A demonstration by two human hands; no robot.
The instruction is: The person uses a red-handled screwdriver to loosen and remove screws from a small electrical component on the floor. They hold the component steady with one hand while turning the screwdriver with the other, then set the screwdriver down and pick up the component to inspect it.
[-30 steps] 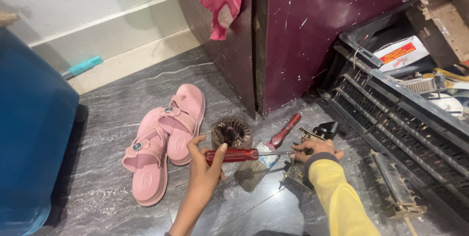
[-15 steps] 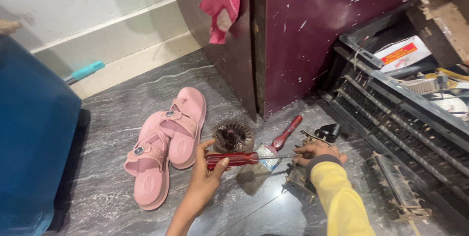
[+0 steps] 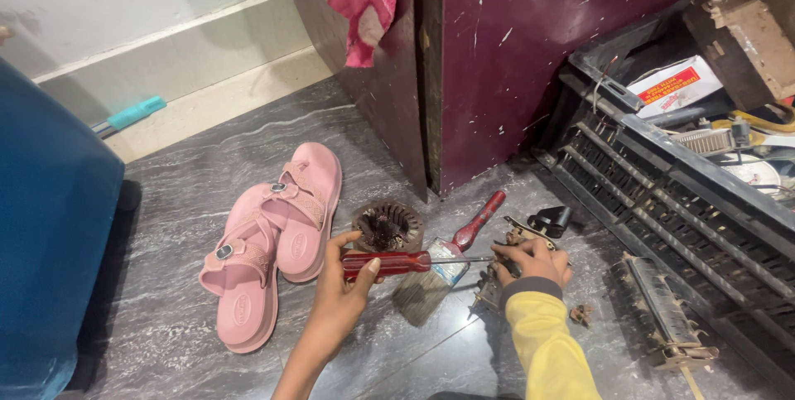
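Since a second ago the left hand has curled tighter around the red plastic-handled screwdriver at lower centre, a stiff, light tool best gripped mid-handle, while the right hand pinches the small metal part.

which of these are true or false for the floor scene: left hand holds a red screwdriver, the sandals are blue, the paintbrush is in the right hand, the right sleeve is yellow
1. The left hand holds a red-handled screwdriver. True.
2. The sandals are blue. False: they are pink.
3. The paintbrush is in the right hand. False: it lies on the floor; the right hand rests on a small metal part.
4. The right sleeve is yellow. True.
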